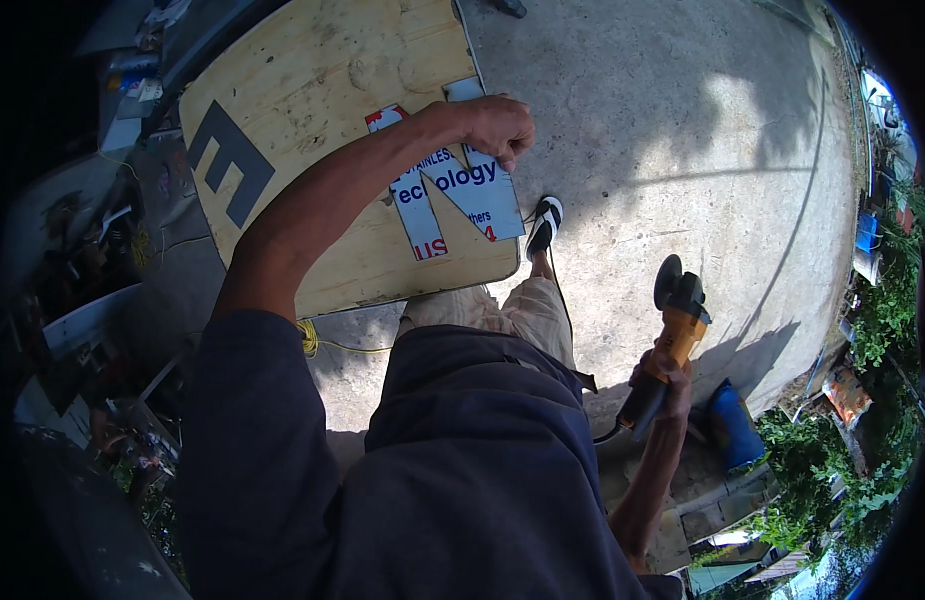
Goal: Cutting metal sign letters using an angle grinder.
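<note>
My right hand [673,382] is wrapped round the body of an orange and black angle grinder [681,335], held out to the right, away from the table. The grinder's dark disc [669,281] points up and away from me. My left arm reaches across a plywood tabletop [323,70]. The fingers of my left hand [500,128] are curled closed over the right side of a large letter-shaped sheet [473,195], white with blue and red print. Whether they pinch its edge is hidden. This sheet lies near the table's right edge, partly covered by my forearm.
A dark grey letter-shaped piece [231,165] lies on the left of the tabletop. A yellow cord [310,338] hangs by the near edge. Beyond the table is concrete floor [623,120], with my shoe [547,222] on it. A blue bag [733,425] and plants are at right.
</note>
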`<state>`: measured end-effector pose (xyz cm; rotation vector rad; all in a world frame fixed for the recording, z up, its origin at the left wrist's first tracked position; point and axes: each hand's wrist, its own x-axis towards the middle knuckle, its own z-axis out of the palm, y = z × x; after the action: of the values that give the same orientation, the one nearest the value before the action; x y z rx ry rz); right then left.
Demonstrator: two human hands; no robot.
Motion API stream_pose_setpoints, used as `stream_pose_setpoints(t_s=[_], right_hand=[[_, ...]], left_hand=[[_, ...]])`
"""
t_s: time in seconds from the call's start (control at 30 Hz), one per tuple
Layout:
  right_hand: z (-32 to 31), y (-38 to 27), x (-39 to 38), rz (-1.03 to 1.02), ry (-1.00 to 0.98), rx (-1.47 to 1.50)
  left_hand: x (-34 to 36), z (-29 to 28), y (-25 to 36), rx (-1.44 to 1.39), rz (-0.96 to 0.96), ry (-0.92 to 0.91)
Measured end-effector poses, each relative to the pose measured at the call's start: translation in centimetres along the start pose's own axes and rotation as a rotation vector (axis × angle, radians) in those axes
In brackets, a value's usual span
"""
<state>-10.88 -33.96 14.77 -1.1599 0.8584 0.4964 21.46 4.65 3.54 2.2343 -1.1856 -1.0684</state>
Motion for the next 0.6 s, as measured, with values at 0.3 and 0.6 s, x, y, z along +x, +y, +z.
stream_pose_setpoints(t_s=[0.3,0.6], right_hand=[[0.2,-0.1,-0.1,0.012,0.032,0.006],[1.1,-0.9,0.9,-0.004,-0.011,-0.026]], left_hand=[[1.3,1.4,-0.3,0.106,0.062,0.009],[0.4,3.7,1.8,0.288,0.338,0.499]])
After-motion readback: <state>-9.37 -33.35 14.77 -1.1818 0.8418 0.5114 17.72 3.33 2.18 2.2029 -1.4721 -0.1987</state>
